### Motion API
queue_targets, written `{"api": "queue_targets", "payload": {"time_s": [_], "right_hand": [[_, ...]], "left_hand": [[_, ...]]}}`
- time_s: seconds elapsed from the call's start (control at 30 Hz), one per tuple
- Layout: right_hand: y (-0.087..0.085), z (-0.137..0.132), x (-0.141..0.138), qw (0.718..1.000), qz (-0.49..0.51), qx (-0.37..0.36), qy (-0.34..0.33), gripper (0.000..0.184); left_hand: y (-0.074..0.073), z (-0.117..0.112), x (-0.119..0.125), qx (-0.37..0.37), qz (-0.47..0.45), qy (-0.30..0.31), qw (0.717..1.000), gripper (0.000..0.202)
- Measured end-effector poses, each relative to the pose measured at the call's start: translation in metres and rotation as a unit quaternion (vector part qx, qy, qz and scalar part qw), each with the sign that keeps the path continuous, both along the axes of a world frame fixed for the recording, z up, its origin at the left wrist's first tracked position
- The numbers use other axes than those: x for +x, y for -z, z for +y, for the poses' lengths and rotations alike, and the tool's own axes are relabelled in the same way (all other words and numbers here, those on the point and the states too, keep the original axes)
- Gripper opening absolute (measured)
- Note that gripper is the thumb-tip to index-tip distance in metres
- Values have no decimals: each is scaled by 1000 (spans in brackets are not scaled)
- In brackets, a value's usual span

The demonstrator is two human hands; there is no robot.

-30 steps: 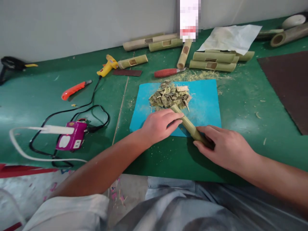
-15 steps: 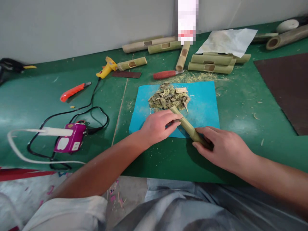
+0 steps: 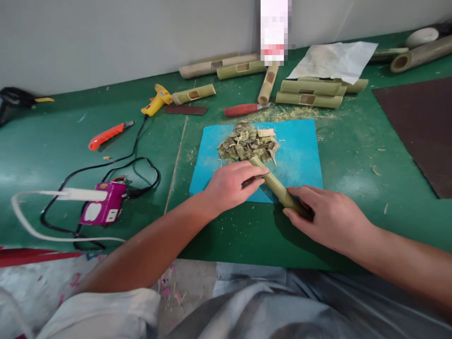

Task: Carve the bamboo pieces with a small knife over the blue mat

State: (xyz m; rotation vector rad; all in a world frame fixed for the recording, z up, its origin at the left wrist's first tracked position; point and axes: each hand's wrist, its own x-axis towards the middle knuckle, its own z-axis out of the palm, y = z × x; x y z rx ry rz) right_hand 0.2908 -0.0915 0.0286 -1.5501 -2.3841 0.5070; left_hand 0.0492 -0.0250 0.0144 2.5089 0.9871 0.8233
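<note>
Little has moved since half a second ago: your right hand (image 3: 328, 214) grips the bamboo tube (image 3: 278, 188), hiding its near end, long axis toward ten-thirty, across the blue sheet's (image 3: 302, 150) five-o'clock edge; your left hand (image 3: 229, 186) pinches a mostly hidden dark piece (image 3: 249, 181).

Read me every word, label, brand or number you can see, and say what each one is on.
Nothing here can be read.
White panel with a red band: pixelated, unreadable.
Purple power adapter: round gold mark, too small to read.
Yellow glue gun: tiny red patch, too small to tell.
</note>
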Motion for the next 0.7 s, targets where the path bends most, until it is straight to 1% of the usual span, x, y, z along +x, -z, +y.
{"api": "queue_targets", "payload": {"time_s": [0.17,0.33,0.43,0.5,0.63,0.7], "right_hand": [[2,0,1,1000,7,21,-7,23],[5,-1,2,999,5,32,-7,25],[5,-1,2,1000,5,29,-8,25],[5,-1,1,1000,4,29,-9,24],[4,0,1,999,2,35,-8,20],[4,0,0,999,-1,33,-5,20]], "left_hand": [[2,1,-2,50,-18,-4,999,16],[4,9,-9,79,-14,-52,995,15],[4,10,-9,87,-13,-71,994,16],[2,5,-3,88,-3,-52,995,18],[-1,-10,11,85,34,35,995,23],[-1,-13,12,83,38,47,995,24]]}}
